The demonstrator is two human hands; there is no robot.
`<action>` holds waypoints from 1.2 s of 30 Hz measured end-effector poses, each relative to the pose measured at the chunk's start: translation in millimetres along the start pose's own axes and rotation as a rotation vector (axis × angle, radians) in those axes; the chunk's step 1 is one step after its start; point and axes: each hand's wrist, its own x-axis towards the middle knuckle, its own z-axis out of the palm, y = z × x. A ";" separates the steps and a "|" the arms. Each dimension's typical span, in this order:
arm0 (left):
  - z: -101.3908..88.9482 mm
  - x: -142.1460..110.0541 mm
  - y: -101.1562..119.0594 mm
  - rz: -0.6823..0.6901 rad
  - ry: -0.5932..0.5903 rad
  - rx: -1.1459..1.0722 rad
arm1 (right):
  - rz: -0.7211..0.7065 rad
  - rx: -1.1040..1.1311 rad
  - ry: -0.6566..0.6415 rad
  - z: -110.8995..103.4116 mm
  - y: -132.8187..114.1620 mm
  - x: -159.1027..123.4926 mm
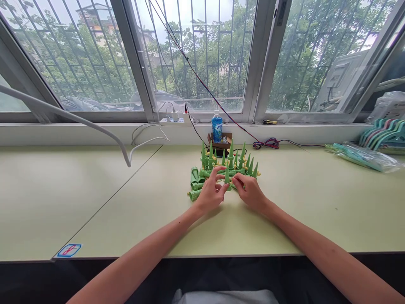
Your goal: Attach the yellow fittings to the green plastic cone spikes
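Green spike, upright, held — left fingers

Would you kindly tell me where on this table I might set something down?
The table is bare left of the seam, in front of the cable, and between the right arm and the plastic bag. It is crowded around the left hand and right hand, with green spikes behind them.

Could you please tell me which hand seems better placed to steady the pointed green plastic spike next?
Probably the left hand: its thumb and fingers hold the pointed green plastic spike, while the right hand has bunched fingertips beside it.
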 end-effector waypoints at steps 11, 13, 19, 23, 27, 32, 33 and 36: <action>3.1 3.1 1.0 -0.015 0.059 -0.005 | 0.002 -0.004 0.024 0.6 -0.7 1.4; 3.4 5.4 0.2 -0.019 0.121 -0.014 | 0.001 -0.009 0.038 -0.2 -1.0 1.8; 1.7 8.0 -1.5 -0.105 0.176 -0.053 | -0.016 0.008 0.072 -2.0 -1.8 1.8; 1.2 7.3 -0.3 -0.252 0.018 -0.202 | -0.052 0.034 0.055 -1.8 -1.9 1.7; 0.2 7.5 -1.9 -0.356 -0.090 -0.380 | -0.080 0.055 0.031 -2.5 -2.7 1.8; -0.8 7.5 -2.2 -0.367 -0.098 -0.431 | -0.071 0.054 0.030 -3.1 -3.0 2.2; -0.9 7.5 -2.1 -0.363 -0.098 -0.428 | -0.067 0.056 0.029 -3.0 -2.9 2.1; -1.1 7.9 -3.1 -0.363 -0.097 -0.421 | -0.060 0.059 0.024 -2.5 -2.9 1.7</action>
